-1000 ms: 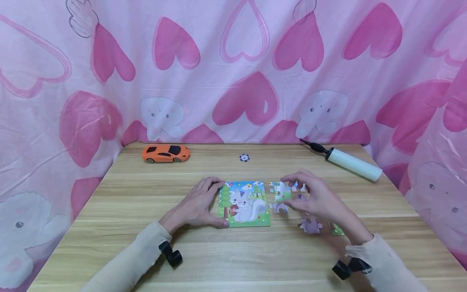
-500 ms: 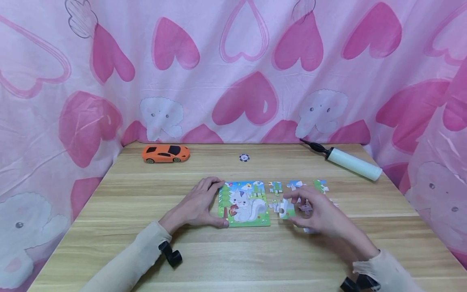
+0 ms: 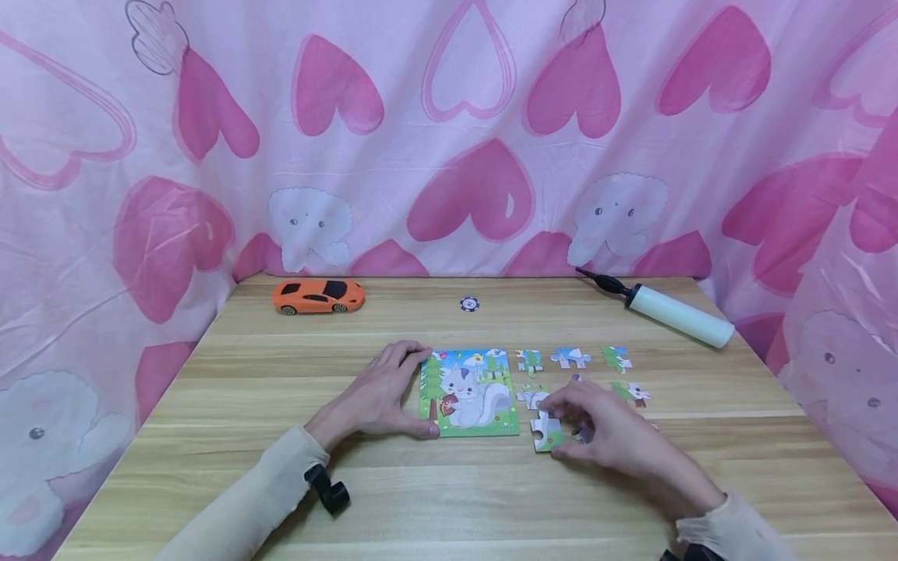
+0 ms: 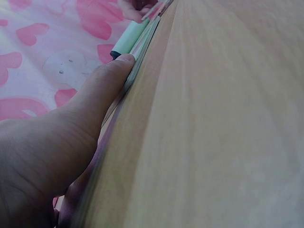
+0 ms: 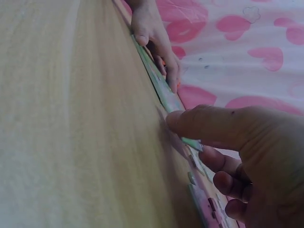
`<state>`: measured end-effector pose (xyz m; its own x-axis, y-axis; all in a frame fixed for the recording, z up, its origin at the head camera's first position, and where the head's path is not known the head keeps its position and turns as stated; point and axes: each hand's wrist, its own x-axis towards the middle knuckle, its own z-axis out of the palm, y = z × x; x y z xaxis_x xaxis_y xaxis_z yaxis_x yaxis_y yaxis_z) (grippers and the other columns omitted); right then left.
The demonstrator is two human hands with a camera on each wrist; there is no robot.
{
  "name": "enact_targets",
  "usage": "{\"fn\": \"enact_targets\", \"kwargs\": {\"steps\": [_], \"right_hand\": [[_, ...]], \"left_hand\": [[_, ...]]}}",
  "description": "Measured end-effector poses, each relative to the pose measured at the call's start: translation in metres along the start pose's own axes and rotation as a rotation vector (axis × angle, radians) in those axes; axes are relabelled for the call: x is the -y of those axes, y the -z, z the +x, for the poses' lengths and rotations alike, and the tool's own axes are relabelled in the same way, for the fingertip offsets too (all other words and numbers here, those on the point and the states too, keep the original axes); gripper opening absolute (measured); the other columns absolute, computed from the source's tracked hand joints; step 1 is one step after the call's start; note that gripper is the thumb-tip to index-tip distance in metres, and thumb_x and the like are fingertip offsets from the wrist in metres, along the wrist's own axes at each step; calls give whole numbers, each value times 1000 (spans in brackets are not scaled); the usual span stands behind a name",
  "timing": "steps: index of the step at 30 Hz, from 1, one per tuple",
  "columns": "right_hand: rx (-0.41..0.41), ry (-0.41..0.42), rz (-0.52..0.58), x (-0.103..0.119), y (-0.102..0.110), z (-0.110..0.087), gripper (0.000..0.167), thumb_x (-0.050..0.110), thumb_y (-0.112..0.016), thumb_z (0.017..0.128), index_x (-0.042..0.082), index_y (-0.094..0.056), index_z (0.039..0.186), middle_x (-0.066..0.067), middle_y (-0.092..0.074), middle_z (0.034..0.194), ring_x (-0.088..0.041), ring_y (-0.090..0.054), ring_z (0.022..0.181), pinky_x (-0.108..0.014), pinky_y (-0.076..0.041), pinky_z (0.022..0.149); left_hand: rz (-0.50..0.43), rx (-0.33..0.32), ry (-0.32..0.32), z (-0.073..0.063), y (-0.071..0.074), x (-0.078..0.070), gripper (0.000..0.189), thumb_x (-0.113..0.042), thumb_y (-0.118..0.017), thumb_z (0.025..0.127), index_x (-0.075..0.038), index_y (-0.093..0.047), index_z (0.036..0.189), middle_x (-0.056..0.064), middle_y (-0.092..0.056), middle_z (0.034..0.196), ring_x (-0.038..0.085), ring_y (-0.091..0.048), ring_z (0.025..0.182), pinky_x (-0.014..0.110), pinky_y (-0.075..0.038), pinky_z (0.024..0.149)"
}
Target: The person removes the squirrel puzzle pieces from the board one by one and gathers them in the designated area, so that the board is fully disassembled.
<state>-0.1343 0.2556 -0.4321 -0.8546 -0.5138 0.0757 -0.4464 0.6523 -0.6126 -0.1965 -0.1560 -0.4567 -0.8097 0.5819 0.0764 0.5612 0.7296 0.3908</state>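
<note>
At the middle of the table a square squirrel picture board (image 3: 473,393) lies flat. My left hand (image 3: 372,397) holds it by its left side, thumb at the near corner and fingers at the far one. In the right wrist view the left hand (image 5: 154,33) also shows at the board's edge. My right hand (image 3: 610,428) pinches a white and green puzzle piece (image 3: 547,434) between thumb and fingers, just right of the board's near corner. Another puzzle piece (image 3: 532,397) lies just beyond it. The right hand hides part of the pieces beneath it.
More loose puzzle pieces lie to the right, including a blue one (image 3: 571,358) and a green one (image 3: 617,358). Along the back stand an orange toy car (image 3: 319,296), a round poker chip (image 3: 469,304) and a hand pump (image 3: 677,314). A pink curtain (image 3: 449,156) hangs behind the table.
My right hand has moved toward me with the puzzle piece, from beside the board's middle to near its lower right corner. The left hand and the board have stayed put.
</note>
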Motion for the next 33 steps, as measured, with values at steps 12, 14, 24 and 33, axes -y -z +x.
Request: {"fn": "enact_targets", "kwargs": {"steps": [12,14,24,33], "right_hand": [[0,9,-51,0,0,-3,55,35,-101,83,26,-77,131,15,-66,111,-6,-60,102,-30,-54,90],[10,-5,-46,-1,0,-3,56,34,-101,83,27,-77,133,15,-66,112,-6,-60,102,-29,-54,90],[23,-11,-33,-3,-1,-3,60,35,-100,84,29,-75,138,13,-64,112,-7,-59,103,-29,-53,91],[34,-27,-31,-1,-1,-2,61,38,-100,84,29,-74,138,13,-63,111,-9,-58,101,-29,-52,88]], "left_hand": [[-3,7,14,2,0,-2,136,-91,-81,74,-11,-35,174,7,-34,173,27,-33,158,55,-29,135],[-3,8,14,2,-1,-2,136,-91,-81,74,-11,-35,174,7,-34,173,27,-33,158,55,-29,135],[-1,9,14,2,0,-1,137,-92,-80,74,-11,-35,174,7,-34,173,27,-33,158,54,-29,136],[-11,16,16,0,1,-1,138,-92,-79,74,-10,-33,175,9,-33,174,28,-33,158,54,-29,135]]}}
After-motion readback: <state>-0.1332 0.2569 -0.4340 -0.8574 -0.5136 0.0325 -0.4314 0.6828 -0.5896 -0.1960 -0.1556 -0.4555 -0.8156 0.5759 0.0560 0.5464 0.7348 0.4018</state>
